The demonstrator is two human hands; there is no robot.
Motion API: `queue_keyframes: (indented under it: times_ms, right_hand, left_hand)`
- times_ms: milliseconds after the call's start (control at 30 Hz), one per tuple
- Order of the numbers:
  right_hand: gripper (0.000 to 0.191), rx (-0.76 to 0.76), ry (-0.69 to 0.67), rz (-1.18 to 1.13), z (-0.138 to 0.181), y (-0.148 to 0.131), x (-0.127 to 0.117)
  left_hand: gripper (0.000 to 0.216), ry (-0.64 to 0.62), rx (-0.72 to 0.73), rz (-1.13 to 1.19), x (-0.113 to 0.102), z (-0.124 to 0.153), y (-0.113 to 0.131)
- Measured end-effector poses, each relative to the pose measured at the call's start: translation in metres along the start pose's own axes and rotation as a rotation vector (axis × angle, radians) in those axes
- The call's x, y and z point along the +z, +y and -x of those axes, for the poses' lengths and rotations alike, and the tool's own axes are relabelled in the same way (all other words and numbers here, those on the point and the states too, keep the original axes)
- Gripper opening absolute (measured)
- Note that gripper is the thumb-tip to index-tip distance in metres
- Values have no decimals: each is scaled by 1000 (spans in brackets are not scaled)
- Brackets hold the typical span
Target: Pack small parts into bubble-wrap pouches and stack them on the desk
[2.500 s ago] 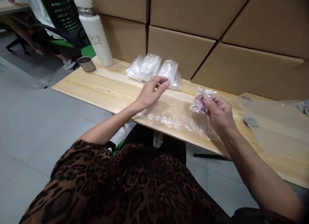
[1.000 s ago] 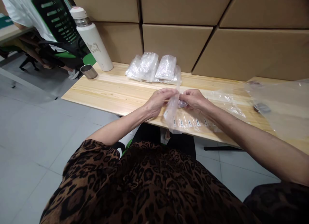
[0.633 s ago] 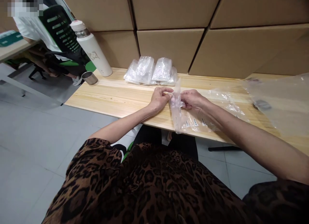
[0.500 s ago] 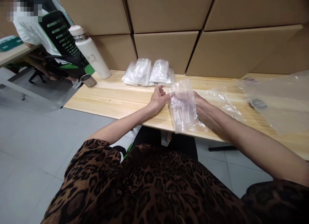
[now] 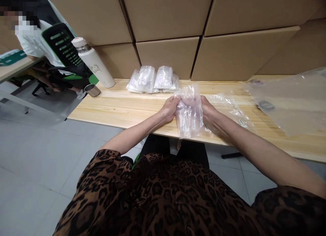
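Note:
Clear plastic bags (image 5: 189, 119) with small dark-and-white printed marks hang upright between my hands, over the table's front part. My left hand (image 5: 171, 109) grips their left edge, thumb on top and fingers curled behind. From the right, my right hand (image 5: 206, 107) is closed on the other side; its fingers show only dimly through the plastic. How many layers are in the hands I cannot tell. Flat on the wood beside my right forearm lies another clear plastic bag (image 5: 230, 105). Behind my left hand several folded, filled-looking clear packets (image 5: 163, 78) are piled.
Large cardboard boxes (image 5: 166, 54) form a wall behind the wooden table (image 5: 122, 109). A white bottle (image 5: 98, 68) and a steel cup (image 5: 92, 90) stand at the left end. At right lies a big translucent sheet (image 5: 290, 100). A person (image 5: 33, 42) sits near a green-black chair (image 5: 63, 46).
My left hand's fingers, spread before, have closed in on the bags' left edge. The bags stay between both hands. The whole view has shifted slightly.

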State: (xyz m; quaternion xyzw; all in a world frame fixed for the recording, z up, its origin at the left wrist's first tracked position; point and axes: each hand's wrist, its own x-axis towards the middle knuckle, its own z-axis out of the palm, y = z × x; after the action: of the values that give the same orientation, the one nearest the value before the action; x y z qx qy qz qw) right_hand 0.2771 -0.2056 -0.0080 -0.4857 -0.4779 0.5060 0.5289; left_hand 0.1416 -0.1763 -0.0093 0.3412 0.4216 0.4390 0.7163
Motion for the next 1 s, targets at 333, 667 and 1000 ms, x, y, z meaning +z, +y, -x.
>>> queue_keyframes:
  times_ms: [333, 667, 1000]
  right_hand:
    - [52, -454, 197, 481, 50, -48, -14]
    - [100, -215, -132, 966, 49, 11, 16]
    - [81, -342, -17, 602, 47, 22, -14]
  left_hand:
    - [31, 168, 190, -102, 6, -2, -19]
    - [24, 121, 86, 76, 13, 15, -13]
    - [7, -37, 66, 191, 6, 34, -6]
